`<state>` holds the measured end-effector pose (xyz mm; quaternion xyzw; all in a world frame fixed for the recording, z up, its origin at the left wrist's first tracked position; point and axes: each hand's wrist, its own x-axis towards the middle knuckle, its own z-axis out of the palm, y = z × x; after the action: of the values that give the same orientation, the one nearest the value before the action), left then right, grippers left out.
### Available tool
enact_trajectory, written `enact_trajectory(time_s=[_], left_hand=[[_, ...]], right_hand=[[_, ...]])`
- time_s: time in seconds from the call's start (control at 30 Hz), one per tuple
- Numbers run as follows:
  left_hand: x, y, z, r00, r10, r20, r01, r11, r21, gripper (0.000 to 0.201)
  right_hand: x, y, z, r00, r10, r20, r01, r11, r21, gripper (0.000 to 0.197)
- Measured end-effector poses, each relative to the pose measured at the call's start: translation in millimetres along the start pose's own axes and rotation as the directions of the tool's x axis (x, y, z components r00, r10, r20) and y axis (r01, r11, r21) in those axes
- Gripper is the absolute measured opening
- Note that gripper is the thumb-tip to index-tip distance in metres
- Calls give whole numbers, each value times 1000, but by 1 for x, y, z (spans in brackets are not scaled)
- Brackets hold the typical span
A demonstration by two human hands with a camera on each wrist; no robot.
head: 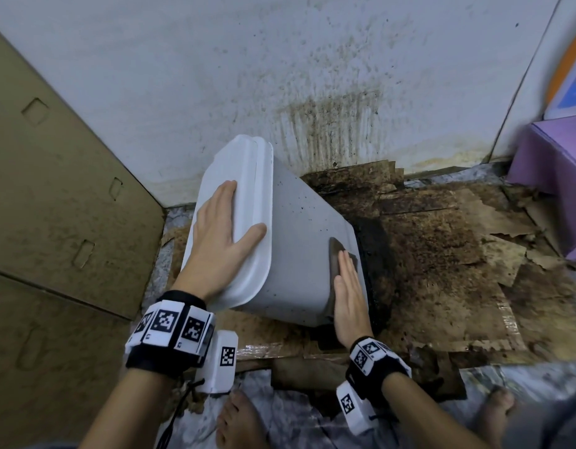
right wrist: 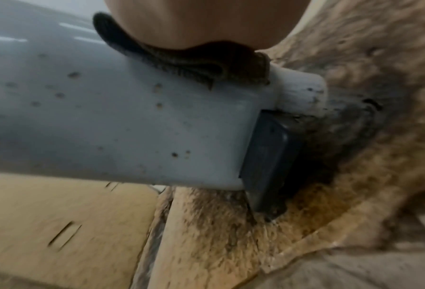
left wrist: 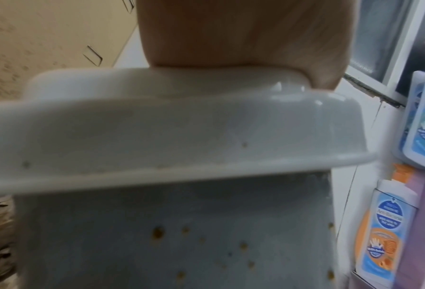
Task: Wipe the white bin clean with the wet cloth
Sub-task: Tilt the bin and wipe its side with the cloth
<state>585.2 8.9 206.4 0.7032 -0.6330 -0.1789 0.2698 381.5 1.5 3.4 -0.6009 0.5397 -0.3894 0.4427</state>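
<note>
We are crouched in a tight corner. On the left a tall cardboard box (head: 53, 189) closes that side, its edge just beside the white bin (head: 290, 241). The stained wall (head: 280, 76) stands close behind the bin's lid, so there is little room to swing it back. The only open room is to the right, over the dirty cardboard (head: 442, 254) spread on the floor, up to a purple box (head: 555, 163) against the far side.

The bin is tipped over at a slant, lid end up and to the left, base down on the soiled cardboard. Our left hand (head: 218, 241) lies flat on the lid with straight, spread fingers (head: 226, 192), the thumb reaching toward the lid's rim; it presses and grips nothing. Brown specks dot the bin's side.

Our right hand (head: 348, 293) lies flat near the bin's lower end, fingers straight and together, pressing the dark cloth (head: 337, 254) against the side. The cloth pokes out beyond the fingertips and along the palm's left edge. In the right wrist view the cloth (right wrist: 194, 58) bunches under the palm, just above the bin's dark base.

Bottles (left wrist: 384, 230) stand on the right in the left wrist view.
</note>
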Motion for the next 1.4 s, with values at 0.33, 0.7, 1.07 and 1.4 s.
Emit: enact_trajectory(time_s=[0.33, 0.7, 1.07, 1.4], left_hand=[[0, 7, 3, 1000, 19, 8, -19, 1000, 11, 99], [-1, 0, -1, 1000, -12, 1, 12, 999, 44, 95], [-1, -4, -2, 1000, -29, 6, 29, 999, 42, 87], [-2, -15, -5, 999, -14, 32, 15, 1000, -26, 85]], right_hand=[[9, 11, -6, 973, 228, -34, -225, 971, 86, 50], [10, -45, 16, 988, 156, -22, -156, 988, 7, 67], [3, -108, 25, 972, -183, 144, 184, 983, 5, 57], [-1, -24, 9, 996, -81, 48, 83, 995, -49, 57]])
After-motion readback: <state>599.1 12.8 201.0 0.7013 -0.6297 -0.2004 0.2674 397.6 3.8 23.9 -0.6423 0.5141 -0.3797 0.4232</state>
